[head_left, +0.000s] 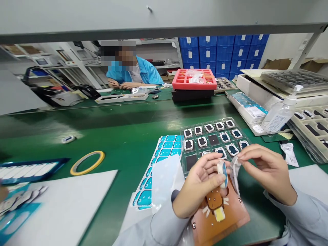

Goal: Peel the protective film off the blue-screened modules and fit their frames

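Left hand (202, 184) with white-rimmed part (222, 174) above brown plate's (232, 222) edge, open benchtop (130, 133) leftward

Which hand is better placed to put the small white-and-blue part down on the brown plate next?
Probably the left hand: it holds the small white-and-blue part above the brown plate. The right hand pinches a crumpled whitish strip, so it seems less free.
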Demonstrator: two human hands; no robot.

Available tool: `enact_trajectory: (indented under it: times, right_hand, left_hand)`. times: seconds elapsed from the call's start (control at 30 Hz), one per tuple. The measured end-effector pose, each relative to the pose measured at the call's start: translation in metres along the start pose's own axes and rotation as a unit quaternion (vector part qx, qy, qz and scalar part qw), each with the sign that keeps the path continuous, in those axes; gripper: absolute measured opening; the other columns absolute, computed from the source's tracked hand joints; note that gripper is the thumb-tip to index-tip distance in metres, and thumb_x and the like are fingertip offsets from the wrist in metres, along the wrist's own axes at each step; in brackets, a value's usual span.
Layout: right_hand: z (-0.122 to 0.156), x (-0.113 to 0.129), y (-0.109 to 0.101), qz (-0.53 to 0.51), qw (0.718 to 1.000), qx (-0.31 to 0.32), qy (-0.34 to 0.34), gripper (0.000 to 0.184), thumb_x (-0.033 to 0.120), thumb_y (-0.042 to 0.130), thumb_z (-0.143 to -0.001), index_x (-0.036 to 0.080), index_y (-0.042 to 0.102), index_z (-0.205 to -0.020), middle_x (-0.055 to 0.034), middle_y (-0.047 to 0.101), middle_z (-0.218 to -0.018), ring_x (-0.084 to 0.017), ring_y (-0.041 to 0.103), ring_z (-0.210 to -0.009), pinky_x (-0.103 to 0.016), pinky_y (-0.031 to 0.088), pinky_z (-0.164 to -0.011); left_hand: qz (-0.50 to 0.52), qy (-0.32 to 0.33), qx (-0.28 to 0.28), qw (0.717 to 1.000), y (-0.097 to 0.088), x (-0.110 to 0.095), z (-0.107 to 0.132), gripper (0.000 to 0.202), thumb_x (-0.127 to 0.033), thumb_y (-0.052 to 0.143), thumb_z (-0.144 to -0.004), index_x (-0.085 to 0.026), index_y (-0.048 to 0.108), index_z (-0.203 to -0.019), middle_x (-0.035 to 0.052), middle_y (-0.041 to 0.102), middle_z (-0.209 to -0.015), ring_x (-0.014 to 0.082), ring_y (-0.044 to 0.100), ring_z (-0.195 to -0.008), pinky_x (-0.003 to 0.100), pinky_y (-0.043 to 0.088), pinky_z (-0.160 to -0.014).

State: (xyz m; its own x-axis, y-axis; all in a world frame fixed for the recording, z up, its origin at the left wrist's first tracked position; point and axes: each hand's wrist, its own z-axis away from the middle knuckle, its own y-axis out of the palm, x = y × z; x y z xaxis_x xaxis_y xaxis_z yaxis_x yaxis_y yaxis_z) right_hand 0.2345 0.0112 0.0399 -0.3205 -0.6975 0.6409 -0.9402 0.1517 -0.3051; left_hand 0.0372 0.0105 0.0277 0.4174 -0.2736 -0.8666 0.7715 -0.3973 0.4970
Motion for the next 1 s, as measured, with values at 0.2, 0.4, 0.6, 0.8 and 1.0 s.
enact_trajectory:
  times: [0.2,0.4,0.6,0.8,1.0]
  right_hand:
    - [0.005,0.003,0.011,-0.024,1.000,0.014,-0.002,0.018,0.006,0.068,-0.080,0.023,0.070,-0.087,-0.0043,0.069,-0.087,-0.017,0.068,-0.080,-0.027,0.057,-0.068]
    - [0.007,-0.001,0.015,0.019,0.999,0.037,0.016,0.015,0.008,0.067,-0.082,0.022,0.072,-0.086,-0.0040,0.072,-0.088,-0.017,0.068,-0.080,-0.028,0.057,-0.072]
    - [0.005,0.000,0.011,0.056,0.998,0.008,-0.006,0.012,0.009,0.064,-0.082,0.020,0.068,-0.080,-0.0038,0.071,-0.083,-0.018,0.068,-0.076,-0.029,0.056,-0.069]
    - [0.006,0.003,0.012,0.077,0.997,-0.001,-0.005,0.012,0.010,0.063,-0.083,0.020,0.065,-0.077,-0.0036,0.070,-0.079,-0.017,0.067,-0.072,-0.028,0.055,-0.066]
    - [0.006,0.000,0.013,0.042,0.998,0.052,0.021,0.012,0.013,0.063,-0.086,0.021,0.070,-0.081,-0.0037,0.073,-0.080,-0.018,0.068,-0.072,-0.028,0.055,-0.065]
  left_hand:
    - [0.018,-0.047,0.036,0.998,0.000,-0.002,-0.002,0.040,-0.042,0.075,-0.079,-0.017,0.057,-0.104,0.0042,0.072,-0.080,0.0102,0.064,-0.059,0.022,0.051,-0.061]
    - [0.026,-0.050,0.031,0.998,0.000,0.000,-0.004,0.036,-0.040,0.076,-0.078,-0.016,0.057,-0.098,0.0035,0.072,-0.078,0.0093,0.063,-0.055,0.022,0.051,-0.060]
    - [0.027,-0.055,0.022,0.998,0.000,0.001,-0.003,0.041,-0.042,0.078,-0.076,-0.016,0.055,-0.098,0.0043,0.073,-0.079,0.0098,0.063,-0.055,0.023,0.052,-0.060]
    - [0.009,-0.055,0.020,0.998,0.004,0.000,-0.002,0.037,-0.038,0.078,-0.076,-0.015,0.058,-0.097,0.0058,0.074,-0.081,0.0119,0.067,-0.065,0.022,0.053,-0.063]
    - [0.001,-0.051,0.013,0.999,0.004,-0.001,-0.002,0.034,-0.036,0.078,-0.076,-0.014,0.060,-0.095,0.0062,0.074,-0.081,0.0155,0.071,-0.075,0.022,0.054,-0.067]
